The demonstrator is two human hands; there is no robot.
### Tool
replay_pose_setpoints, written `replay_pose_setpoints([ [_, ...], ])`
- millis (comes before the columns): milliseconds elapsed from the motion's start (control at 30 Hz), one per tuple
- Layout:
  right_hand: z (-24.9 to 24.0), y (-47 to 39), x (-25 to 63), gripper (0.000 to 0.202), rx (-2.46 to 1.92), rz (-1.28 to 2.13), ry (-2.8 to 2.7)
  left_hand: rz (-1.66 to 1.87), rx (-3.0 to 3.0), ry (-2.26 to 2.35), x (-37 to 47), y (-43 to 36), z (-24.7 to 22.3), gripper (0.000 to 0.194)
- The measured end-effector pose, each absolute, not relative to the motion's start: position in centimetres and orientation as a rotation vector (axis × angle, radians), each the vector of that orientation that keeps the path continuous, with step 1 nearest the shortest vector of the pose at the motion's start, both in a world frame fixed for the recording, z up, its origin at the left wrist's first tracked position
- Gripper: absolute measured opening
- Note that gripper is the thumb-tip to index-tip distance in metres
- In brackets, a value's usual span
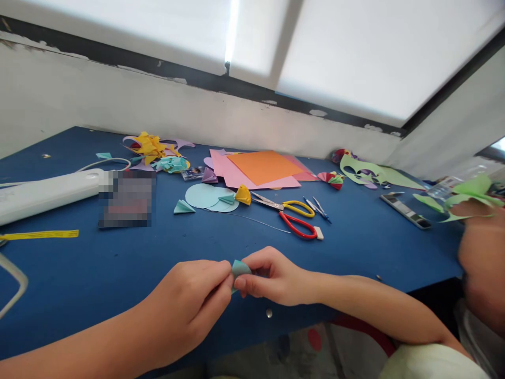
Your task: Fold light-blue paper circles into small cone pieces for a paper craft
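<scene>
Between my two hands is a small folded piece of light blue paper (240, 268), held above the front of the blue table. My left hand (197, 300) pinches its left side, and my right hand (272, 279) grips it from the right with thumb and fingers. Part of the paper is hidden by the fingers. Beyond my hands lie light blue paper circles (201, 195), with a folded blue cone (184, 207) beside them. A yellow folded piece (243, 195) sits at their right edge, next to scissors (295, 213) with one red and one yellow handle.
Pink and orange sheets (264, 167) lie at the back, with yellow and blue paper scraps (152, 147) to their left. A white device (47, 197) is at left. At right, a co-worker's hand (479, 231) holds green paper (469, 197) near a phone (406, 210).
</scene>
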State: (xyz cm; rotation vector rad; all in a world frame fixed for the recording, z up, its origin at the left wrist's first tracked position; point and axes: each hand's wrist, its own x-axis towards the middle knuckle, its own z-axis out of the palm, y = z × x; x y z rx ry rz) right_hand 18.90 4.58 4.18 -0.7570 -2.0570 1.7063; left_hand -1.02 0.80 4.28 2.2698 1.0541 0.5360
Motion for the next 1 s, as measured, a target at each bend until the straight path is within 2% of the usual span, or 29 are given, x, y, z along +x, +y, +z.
replay_pose_setpoints([
  [200,3.7,4.7,19.0,0.030,-0.778,1.582,-2.078,0.515,2.036,1.003,-0.8,1.0,4.9,0.029],
  [433,3.6,4.8,18.7,0.025,-0.729,1.537,-2.106,0.530,2.049,0.984,-0.9,1.3,4.0,0.027],
  [633,3.1,4.8,18.6,0.020,-0.760,1.322,-2.169,0.491,2.059,0.970,-0.9,1.3,4.2,0.023],
  [833,3.2,5.0,18.9,0.037,-0.645,1.381,-2.244,0.532,1.997,0.924,-0.9,1.0,4.1,0.025],
  [1000,2.5,5.0,19.0,0.041,-0.620,0.975,-2.359,0.478,1.872,0.920,-0.9,1.4,4.4,0.028],
])
